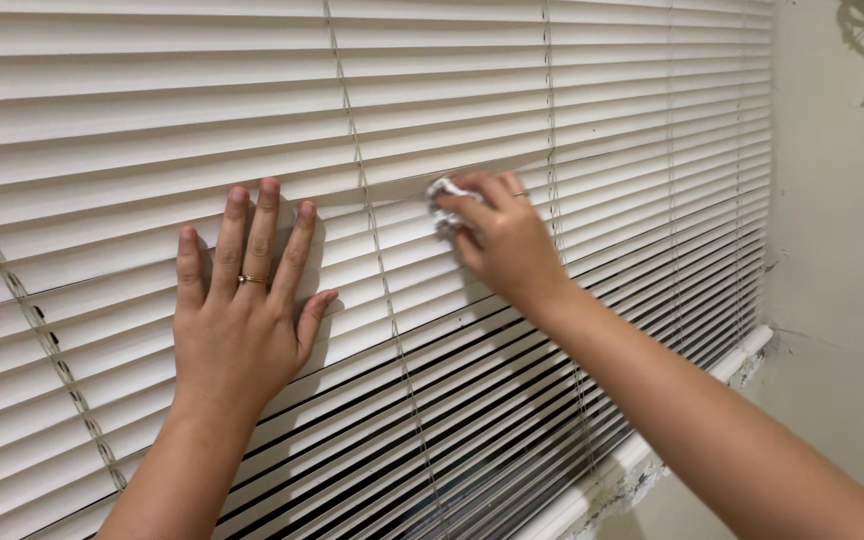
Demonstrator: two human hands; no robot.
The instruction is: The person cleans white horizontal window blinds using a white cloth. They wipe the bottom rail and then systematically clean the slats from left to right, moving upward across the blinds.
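No packages, labels, signs or screens show anywhere in this view.

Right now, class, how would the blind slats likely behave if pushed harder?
The slats look thin, so they would probably flex. The left hand lies flat, likely steadying them. The right hand presses a white cloth; they hang on cords, so may sway.
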